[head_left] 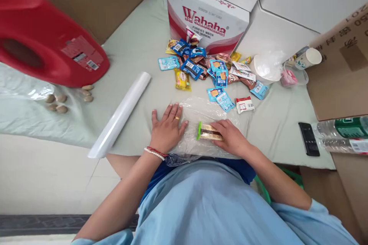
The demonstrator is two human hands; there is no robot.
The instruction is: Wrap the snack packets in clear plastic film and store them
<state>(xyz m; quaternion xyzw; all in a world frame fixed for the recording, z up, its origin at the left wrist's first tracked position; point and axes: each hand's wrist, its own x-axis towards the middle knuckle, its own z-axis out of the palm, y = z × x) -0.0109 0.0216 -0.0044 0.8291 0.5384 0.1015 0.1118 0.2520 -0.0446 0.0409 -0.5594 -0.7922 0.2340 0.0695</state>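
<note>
My left hand (166,128) lies flat with its fingers spread, at the left edge of a sheet of clear plastic film (191,116) on the cloth-covered table. Fingers of my right hand (230,138) are closed on the right end of a wrapped snack bar (209,131), which rests on the film. Its wrapper is clear with a green end, and a dark band runs between pale layers. Left of my left hand is a roll of plastic film (120,116), set at a slant. Beyond the film sits a pile of small snack packets (198,63) in blue, yellow and brown.
A Wahaha carton (205,19) stands behind the packets. At left is a big red jug (48,34) with several brown nuts or stones (61,98) near it. To the right are a white bowl (260,71), a paper cup (309,59), a black phone (309,139) and plastic bottles (342,127).
</note>
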